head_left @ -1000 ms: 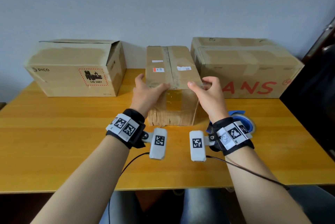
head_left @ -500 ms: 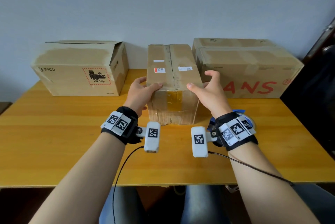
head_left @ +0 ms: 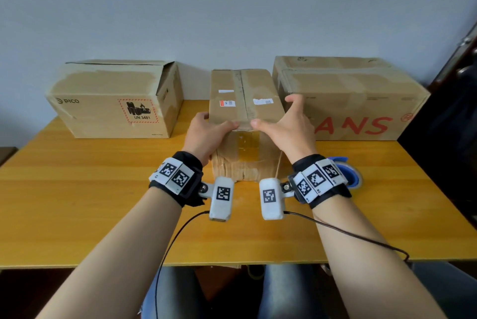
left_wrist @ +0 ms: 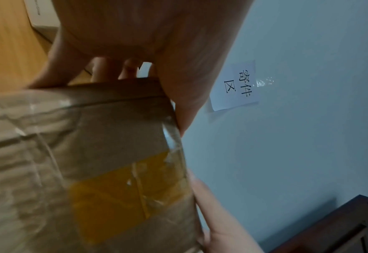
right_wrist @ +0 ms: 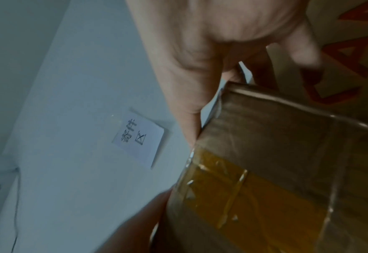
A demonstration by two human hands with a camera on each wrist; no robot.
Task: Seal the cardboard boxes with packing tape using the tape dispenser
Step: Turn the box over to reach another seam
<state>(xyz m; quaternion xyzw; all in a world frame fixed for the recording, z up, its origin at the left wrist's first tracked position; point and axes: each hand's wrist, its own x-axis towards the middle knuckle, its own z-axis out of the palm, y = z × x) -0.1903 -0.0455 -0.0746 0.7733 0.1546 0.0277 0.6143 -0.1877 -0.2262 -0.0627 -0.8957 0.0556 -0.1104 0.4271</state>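
Middle box (head_left: pixel 245 101): gripped at its near top corners by the left hand (head_left: pixel 206 135) and right hand (head_left: pixel 286 127), thumbs on the lid.
Tape dispenser (head_left: pixel 347 171): left untouched on the table (head_left: pixel 77 202), behind the right wrist.
Progress: judged early; fresh taping not begun.

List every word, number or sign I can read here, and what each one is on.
"PICO": front of the left cardboard box.
"UN 3481", under a battery-and-flame sign in a red hatched frame: same box.
"ANS", red letters, start hidden behind the right hand: right cardboard box.
"寄件区": paper note on the wall.
Stickers on the middle cardboard box: too small to read.
Square coded markers on the wrist bands: no words.
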